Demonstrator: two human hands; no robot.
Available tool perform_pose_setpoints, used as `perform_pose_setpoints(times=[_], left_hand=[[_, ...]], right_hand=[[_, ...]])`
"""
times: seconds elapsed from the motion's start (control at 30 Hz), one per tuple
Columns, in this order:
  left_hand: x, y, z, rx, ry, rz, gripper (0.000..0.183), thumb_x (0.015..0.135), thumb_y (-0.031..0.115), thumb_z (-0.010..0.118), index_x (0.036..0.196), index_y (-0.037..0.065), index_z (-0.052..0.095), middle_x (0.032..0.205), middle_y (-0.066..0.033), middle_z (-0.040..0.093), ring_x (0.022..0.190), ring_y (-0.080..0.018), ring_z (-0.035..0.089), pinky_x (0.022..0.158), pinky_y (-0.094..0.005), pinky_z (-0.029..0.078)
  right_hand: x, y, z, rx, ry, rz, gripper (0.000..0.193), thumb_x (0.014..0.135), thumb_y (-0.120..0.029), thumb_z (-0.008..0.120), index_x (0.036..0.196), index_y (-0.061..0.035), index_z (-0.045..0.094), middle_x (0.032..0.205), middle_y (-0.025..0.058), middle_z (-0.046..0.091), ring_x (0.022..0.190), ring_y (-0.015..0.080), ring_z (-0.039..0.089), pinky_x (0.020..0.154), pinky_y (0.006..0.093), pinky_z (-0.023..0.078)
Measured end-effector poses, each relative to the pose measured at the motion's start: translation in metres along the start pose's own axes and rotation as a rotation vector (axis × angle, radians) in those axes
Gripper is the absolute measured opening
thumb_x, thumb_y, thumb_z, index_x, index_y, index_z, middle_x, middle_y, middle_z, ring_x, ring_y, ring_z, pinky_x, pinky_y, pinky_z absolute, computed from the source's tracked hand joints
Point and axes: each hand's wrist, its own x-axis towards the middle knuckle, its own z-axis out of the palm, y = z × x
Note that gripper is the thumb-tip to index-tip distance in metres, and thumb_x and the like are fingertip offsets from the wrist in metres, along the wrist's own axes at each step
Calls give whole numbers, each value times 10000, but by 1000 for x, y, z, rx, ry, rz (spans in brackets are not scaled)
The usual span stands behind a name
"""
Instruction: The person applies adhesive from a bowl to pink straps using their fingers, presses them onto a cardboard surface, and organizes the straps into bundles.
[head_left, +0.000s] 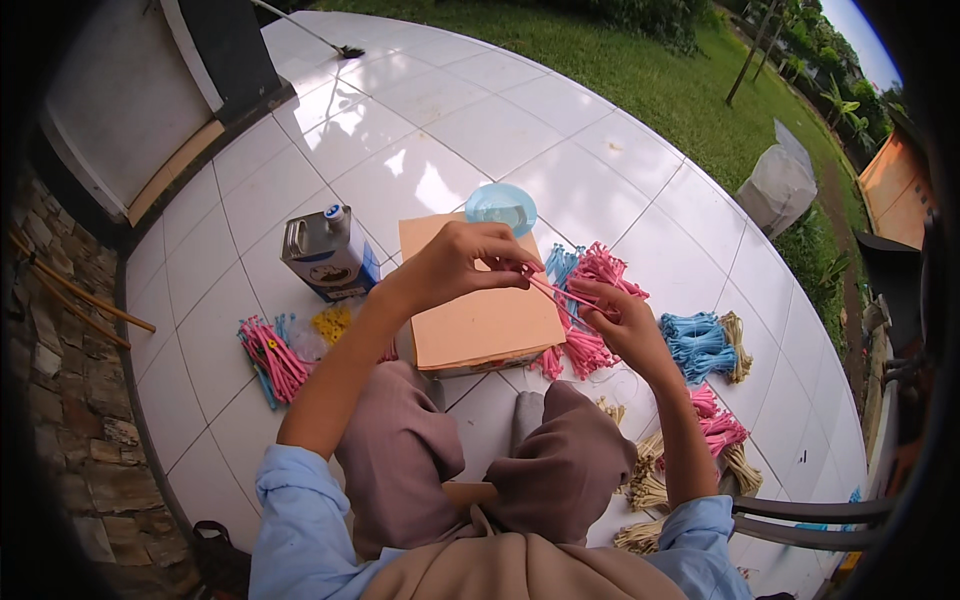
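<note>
My left hand (pixel 470 265) pinches one end of a thin pink strand (pixel 553 291) above the cardboard. Lower and to the right, my right hand (pixel 630 322) has its fingers closed on the other end, so the strand runs fairly straight between both hands. Beneath them lies a flat tan cardboard sheet (pixel 488 325), on top of something boxy that is mostly hidden. A light-blue round dish (pixel 502 208) sits at its far edge. Just beyond my right hand are pink bundles (pixel 600 264) of similar thin pieces, with blue ones (pixel 562 262) beside them.
A metal can (pixel 330 255) with a blue cap stands left of the cardboard. Near it lie pink sticks (pixel 272 360) and a bag with yellow pieces (pixel 332 322). Blue bundles (pixel 696 345), more pink bundles (pixel 722 432) and beige bundles (pixel 648 490) lie at right. A dark curved bar (pixel 810 508) juts in.
</note>
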Motion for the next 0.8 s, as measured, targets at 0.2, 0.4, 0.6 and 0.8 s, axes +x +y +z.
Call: perform_pose_setpoints(times=[0.2,0.4,0.6,0.8], left_hand=[[-1,-29,-8,-129,51,-395,157,847,159,634,888,13,672,824,-68,623,679,-147,611,628,-268,497],[-20,-70,0,-189,-35,-669,186,894,198,573,920,24,635,798,-37,562,709,-80,531,625,-226,440],[-41,-106,36,-299,9,-745,154,905,172,529,984,99,640,711,-11,502,673,-119,504,607,-268,415],[-54,-137,49,428,-197,-578,429,774,123,586,1170,283,623,712,-79,462,659,-219,523,608,-327,448]], right_hand=[[41,14,-30,-214,-280,-217,644,733,-50,695,1329,-109,458,926,96,569,856,112,568,710,275,480],[97,42,-46,45,-517,-38,819,702,18,676,1408,-141,294,930,41,414,798,117,516,701,245,483],[148,99,-37,345,-553,-16,706,722,-1,712,1319,-106,350,932,36,449,827,104,533,685,230,480],[179,142,-8,415,-421,-92,593,739,1,707,1226,-67,375,820,40,552,810,118,563,756,289,498]])
